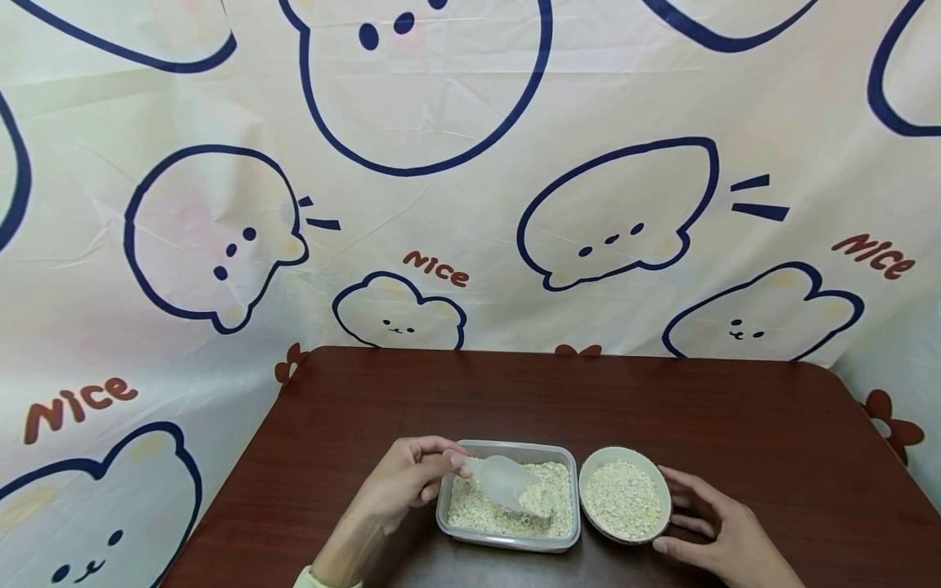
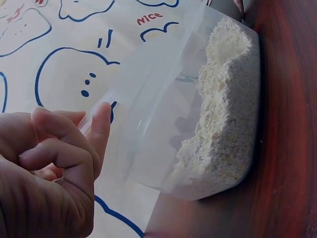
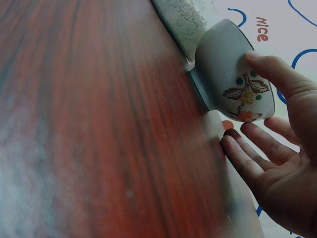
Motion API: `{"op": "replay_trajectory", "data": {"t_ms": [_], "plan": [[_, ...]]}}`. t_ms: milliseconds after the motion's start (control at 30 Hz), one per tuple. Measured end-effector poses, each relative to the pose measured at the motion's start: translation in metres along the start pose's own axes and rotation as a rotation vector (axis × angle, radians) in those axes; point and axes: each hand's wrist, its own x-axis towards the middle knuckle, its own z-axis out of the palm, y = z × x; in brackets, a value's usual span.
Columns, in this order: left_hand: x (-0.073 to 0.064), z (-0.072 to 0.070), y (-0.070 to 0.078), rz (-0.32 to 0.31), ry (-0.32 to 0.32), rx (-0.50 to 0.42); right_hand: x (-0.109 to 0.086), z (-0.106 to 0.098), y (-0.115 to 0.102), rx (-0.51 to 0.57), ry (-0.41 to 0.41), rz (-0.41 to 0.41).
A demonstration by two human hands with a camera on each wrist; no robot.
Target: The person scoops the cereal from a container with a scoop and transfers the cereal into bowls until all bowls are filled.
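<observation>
My left hand [image 1: 404, 482] pinches the handle of a translucent white scoop [image 1: 503, 482] in the head view. The scoop's bowl holds some flakes and is over a clear plastic container [image 1: 507, 541] of oat flakes [image 1: 478, 510]. In the left wrist view the container [image 2: 163, 129] stands beyond the curled fingers [image 2: 69, 153]. A round bowl [image 1: 625, 535] filled with flakes [image 1: 625, 494] stands just right of the container. My right hand [image 1: 724, 527] touches the bowl's right side, thumb and forefinger apart. The right wrist view shows the bowl's painted flower side [image 3: 230, 74] and the thumb at its rim.
Container and bowl stand near the front of a dark reddish-brown wooden table [image 1: 353, 408]. Behind the table hangs a pale cloth [image 1: 470, 212] with blue-outlined cartoon animals and red lettering.
</observation>
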Motion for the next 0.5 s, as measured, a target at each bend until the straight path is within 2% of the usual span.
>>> {"op": "replay_trajectory", "data": {"t_ms": [200, 500], "plan": [[0.001, -0.003, 0.002, 0.042, -0.004, -0.018, 0.000, 0.000, -0.002, -0.008, -0.001, 0.002], [0.002, -0.003, 0.011, 0.043, 0.008, -0.014, 0.001, 0.000, -0.001, -0.006, 0.006, 0.021]]}}
